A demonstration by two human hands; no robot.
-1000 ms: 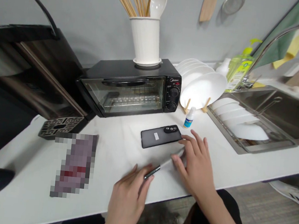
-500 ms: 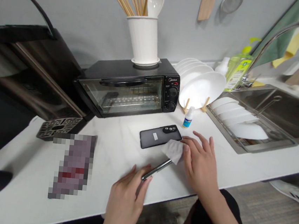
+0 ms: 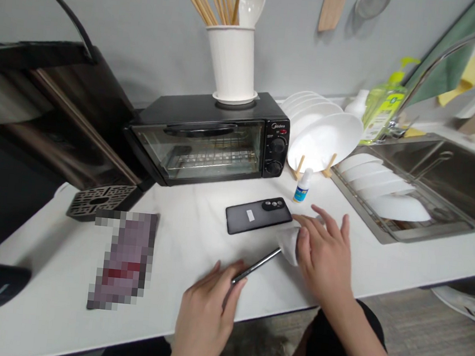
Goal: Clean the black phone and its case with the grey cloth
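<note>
My left hand (image 3: 211,298) grips one end of a thin phone (image 3: 257,265), seen almost edge-on with a shiny metal rim. Between the thumb and fingers of my right hand (image 3: 323,250) is a pale wipe (image 3: 289,244), which lies against the phone's far end. Just behind them a dark phone case (image 3: 254,217) rests flat on the counter, with camera rings at its right end and a small white label. A small white spray bottle (image 3: 302,187) with a blue label stands upright beyond my right hand.
A black toaster oven (image 3: 206,150) carries a white cup (image 3: 232,63) of chopsticks. White plates (image 3: 325,139) stand in a rack beside the sink (image 3: 464,183), which holds bowls (image 3: 398,204). At left are a black machine (image 3: 101,201) and a blurred purple item (image 3: 124,259) on the counter (image 3: 181,234).
The wipe and my right hand have shifted slightly along the phone, away from my left hand, and the wipe has folded. The whole view has also moved a little.
</note>
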